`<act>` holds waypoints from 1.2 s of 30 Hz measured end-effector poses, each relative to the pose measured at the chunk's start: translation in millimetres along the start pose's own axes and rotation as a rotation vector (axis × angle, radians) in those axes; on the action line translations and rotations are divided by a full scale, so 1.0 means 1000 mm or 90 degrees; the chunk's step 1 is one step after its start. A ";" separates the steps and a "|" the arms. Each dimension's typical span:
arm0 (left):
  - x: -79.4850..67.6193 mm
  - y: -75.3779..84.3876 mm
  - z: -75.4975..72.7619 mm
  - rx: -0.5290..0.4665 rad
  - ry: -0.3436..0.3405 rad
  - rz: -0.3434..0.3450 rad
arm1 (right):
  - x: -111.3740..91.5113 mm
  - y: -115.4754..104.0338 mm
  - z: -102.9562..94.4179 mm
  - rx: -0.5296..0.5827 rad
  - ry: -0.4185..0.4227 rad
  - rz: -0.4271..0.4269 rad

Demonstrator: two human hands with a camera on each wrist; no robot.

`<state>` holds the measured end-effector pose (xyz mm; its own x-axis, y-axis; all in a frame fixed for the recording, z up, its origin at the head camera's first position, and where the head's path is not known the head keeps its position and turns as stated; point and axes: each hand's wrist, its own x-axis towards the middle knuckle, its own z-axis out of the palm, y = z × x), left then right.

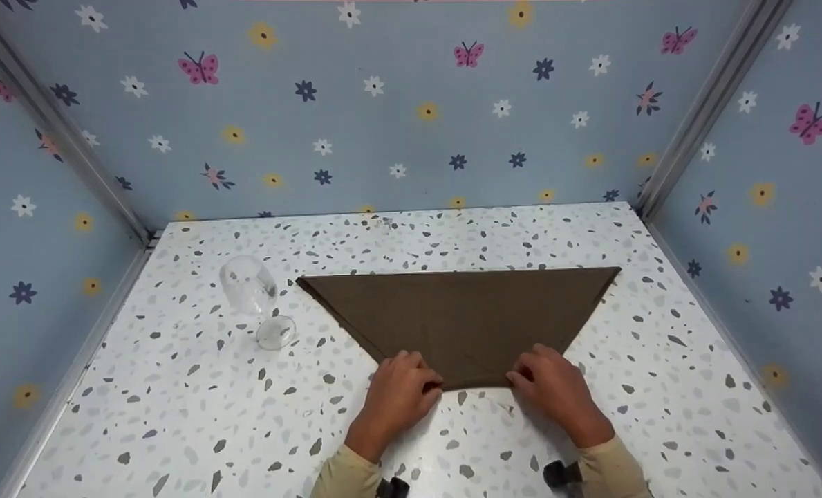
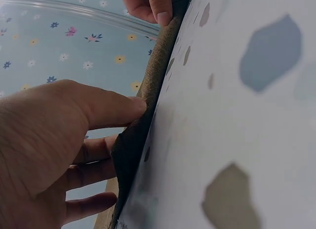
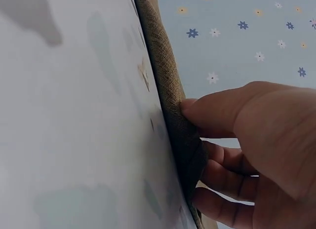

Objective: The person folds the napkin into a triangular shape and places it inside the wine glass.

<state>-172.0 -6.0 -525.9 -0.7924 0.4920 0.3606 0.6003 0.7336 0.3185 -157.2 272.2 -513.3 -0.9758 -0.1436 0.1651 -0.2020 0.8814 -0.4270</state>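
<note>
The brown cloth (image 1: 459, 315) lies on the speckled worktop (image 1: 175, 408); it is longest from side to side, short edge close; the left hand (image 1: 397, 394) pinches that edge on the left and the right hand (image 1: 558, 393) pinches it on the right; the rest spreads ahead of the 2 hands, neither nearer; a clear glass (image 1: 248, 287) is to the left.

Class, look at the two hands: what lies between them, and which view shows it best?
The near edge of the brown cloth spans the gap between the left hand and right hand, best seen in the head view.
</note>
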 end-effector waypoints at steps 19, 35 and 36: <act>0.000 0.003 0.002 0.014 0.002 -0.008 | -0.005 0.003 -0.001 -0.001 -0.007 -0.052; 0.001 -0.003 0.002 0.007 0.007 -0.025 | -0.002 -0.002 -0.004 -0.049 -0.019 -0.083; 0.001 -0.003 0.003 0.008 0.004 -0.029 | -0.002 -0.001 -0.003 -0.051 -0.013 -0.088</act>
<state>-175.0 -6.7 -529.0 -0.8178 0.4550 0.3523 0.5626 0.7610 0.3231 -154.3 272.6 -510.3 -0.9408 -0.2746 0.1988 -0.3280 0.8854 -0.3293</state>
